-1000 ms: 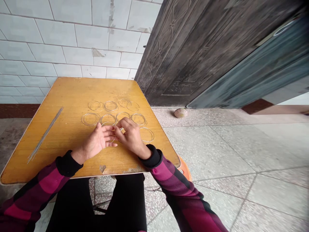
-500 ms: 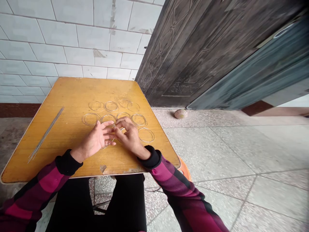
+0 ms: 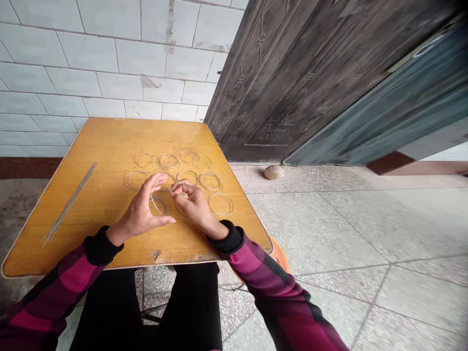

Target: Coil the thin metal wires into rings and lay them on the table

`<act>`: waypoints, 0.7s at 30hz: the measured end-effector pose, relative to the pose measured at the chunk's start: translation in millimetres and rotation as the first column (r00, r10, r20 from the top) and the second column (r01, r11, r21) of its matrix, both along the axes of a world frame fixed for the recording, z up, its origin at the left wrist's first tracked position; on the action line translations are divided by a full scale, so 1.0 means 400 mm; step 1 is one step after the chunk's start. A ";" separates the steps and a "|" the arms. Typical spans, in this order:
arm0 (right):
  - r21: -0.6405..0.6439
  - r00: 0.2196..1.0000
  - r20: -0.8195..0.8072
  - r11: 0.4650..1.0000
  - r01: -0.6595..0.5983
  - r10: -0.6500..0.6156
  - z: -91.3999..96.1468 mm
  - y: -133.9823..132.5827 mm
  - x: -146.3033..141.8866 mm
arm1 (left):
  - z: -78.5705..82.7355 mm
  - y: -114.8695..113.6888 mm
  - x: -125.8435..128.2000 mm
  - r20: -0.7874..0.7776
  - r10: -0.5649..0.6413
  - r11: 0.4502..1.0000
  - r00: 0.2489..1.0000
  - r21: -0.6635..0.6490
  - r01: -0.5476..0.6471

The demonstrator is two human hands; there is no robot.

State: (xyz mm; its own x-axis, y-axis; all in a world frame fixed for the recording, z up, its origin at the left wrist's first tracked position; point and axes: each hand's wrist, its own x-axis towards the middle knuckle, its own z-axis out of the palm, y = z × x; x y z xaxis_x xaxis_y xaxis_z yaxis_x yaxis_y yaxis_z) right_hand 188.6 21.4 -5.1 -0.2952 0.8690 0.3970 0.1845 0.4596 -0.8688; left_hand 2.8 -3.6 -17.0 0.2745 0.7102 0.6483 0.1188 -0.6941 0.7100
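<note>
The right hand's fingers pinch a thin silver wire ring just above the yellow wooden surface, while the left hand's fingers curve half-open beside it, amid rows of similar wire rings.

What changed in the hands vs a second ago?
The left hand lifted and arched, fingers drawing away from the right hand, exposing a wire ring beneath it. The right hand keeps its grip on thin wire near the centre. The other wire rings, the bundle of straight wires and the table stayed as they were.
</note>
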 end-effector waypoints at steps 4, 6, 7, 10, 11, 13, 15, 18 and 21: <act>-0.035 1.000 -0.019 0.999 0.002 -0.003 0.000 0.001 0.000 | -0.014 0.011 -0.004 -0.028 0.013 0.998 1.000 0.061 -0.011; -0.048 1.000 -0.029 0.999 0.002 -0.004 -0.001 0.002 -0.001 | -0.011 0.011 -0.003 -0.020 0.014 0.997 1.000 0.070 -0.013; -0.054 0.999 -0.033 0.999 0.003 -0.004 -0.001 0.003 -0.002 | -0.010 0.011 -0.003 -0.012 0.016 0.997 1.000 0.071 -0.015; -0.075 0.999 -0.046 0.997 -0.003 -0.001 -0.003 0.003 -0.004 | -0.008 0.011 -0.002 -0.001 0.020 0.997 1.000 0.071 -0.020; -0.085 0.999 -0.052 0.996 -0.007 0.002 -0.003 0.004 -0.005 | -0.008 0.011 -0.001 -0.002 0.025 0.997 1.000 0.074 -0.025; -0.113 0.997 -0.073 0.993 -0.015 0.007 -0.006 0.005 -0.006 | -0.005 0.009 -0.001 -0.017 0.055 0.994 0.998 0.091 -0.053; -0.149 0.995 -0.104 0.989 -0.021 0.005 -0.010 0.007 -0.008 | 0.001 0.006 -0.001 -0.063 0.127 0.981 0.990 0.155 -0.116; -0.187 0.989 -0.151 0.982 -0.031 0.003 -0.016 0.009 -0.011 | 0.013 -0.002 0.000 -0.194 0.297 0.911 0.935 0.351 -0.216; -0.227 0.980 -0.197 0.973 -0.046 0.001 -0.019 0.010 -0.016 | 0.018 -0.008 0.005 -0.280 0.409 0.851 0.869 0.462 -0.251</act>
State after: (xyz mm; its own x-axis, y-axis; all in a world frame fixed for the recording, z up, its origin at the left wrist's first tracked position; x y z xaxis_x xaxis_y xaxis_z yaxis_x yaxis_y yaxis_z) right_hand 182.1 25.5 -12.6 -0.2536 0.9373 0.2390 -0.0065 0.2455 -0.9694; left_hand 5.0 -6.9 -9.9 0.3368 0.5019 0.7966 0.5807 -0.7767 0.2438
